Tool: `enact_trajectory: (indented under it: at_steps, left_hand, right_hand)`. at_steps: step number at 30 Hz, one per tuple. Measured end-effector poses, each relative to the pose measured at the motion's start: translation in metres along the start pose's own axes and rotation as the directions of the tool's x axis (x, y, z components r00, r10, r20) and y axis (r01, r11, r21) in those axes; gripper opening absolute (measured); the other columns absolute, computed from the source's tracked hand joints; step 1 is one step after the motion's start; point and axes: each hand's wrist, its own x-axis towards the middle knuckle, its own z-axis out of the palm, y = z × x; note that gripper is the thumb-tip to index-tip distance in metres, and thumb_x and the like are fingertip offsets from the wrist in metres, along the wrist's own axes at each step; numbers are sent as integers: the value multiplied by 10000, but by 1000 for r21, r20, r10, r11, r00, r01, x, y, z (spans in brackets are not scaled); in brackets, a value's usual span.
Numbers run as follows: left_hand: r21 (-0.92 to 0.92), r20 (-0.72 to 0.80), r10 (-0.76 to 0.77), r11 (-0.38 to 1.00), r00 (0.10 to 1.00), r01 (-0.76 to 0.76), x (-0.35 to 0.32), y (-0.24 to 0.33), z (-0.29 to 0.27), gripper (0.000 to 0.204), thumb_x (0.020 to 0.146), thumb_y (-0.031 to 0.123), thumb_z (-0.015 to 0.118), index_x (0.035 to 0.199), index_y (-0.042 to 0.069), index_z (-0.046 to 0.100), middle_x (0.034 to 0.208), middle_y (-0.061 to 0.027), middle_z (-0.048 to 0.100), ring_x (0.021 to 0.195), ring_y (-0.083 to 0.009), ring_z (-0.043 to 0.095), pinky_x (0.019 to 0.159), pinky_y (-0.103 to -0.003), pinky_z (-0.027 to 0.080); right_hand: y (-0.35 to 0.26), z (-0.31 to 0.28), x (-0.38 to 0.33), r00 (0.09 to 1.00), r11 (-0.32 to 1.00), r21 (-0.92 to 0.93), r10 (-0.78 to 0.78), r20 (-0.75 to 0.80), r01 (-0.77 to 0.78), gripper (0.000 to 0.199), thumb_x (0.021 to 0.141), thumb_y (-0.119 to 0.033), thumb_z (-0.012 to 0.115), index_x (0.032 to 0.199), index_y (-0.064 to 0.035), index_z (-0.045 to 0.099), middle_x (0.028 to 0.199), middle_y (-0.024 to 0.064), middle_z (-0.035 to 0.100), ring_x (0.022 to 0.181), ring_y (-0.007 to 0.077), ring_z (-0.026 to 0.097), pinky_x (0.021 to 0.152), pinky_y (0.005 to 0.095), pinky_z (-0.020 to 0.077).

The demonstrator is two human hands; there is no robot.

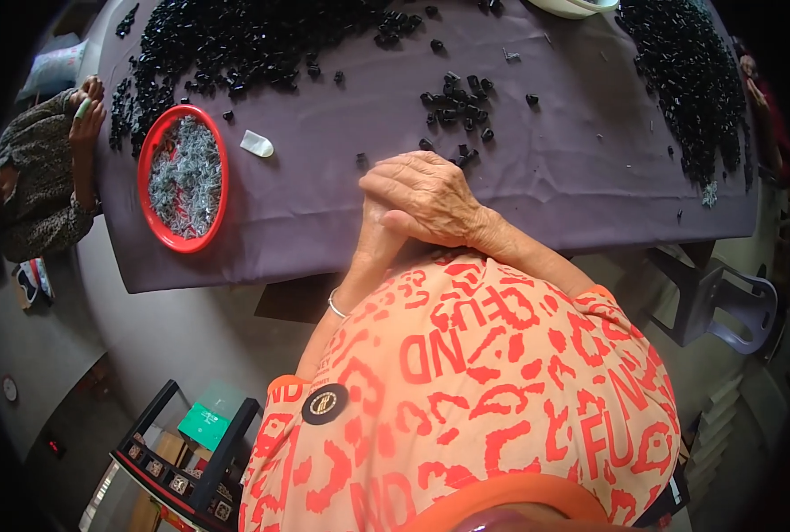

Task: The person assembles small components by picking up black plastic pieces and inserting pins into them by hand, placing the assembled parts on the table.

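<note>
red tray (151, 146) of grey bits

bare cloth (324, 168) between black parts (455, 102)

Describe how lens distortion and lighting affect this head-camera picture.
Head view: the purple tablecloth edge bows under fisheye distortion; a black vignette rings the frame; light is soft and even, with no harsh glare on the red tray; the clasped hands look sharp.

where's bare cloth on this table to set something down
Bare cloth lies between the red tray, the hands and the small black cluster; also right of the hands, before the right pile. The far edge's big pile is crowded.
</note>
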Motion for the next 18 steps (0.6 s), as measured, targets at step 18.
enact_trajectory:
  at_steps: [18]
  left_hand:
    - [-296, 115, -474, 823, 873, 485, 11, 45, 9, 211, 862, 147, 581, 987, -14, 636, 801, -87, 658, 656, -165, 653, 552, -245, 507]
  right_hand:
    - [35, -42, -3, 944, 950, -236, 126, -306, -203, 228, 681, -138, 704, 895, -115, 627, 884, 36, 588, 875, 236, 551, 797, 363, 412]
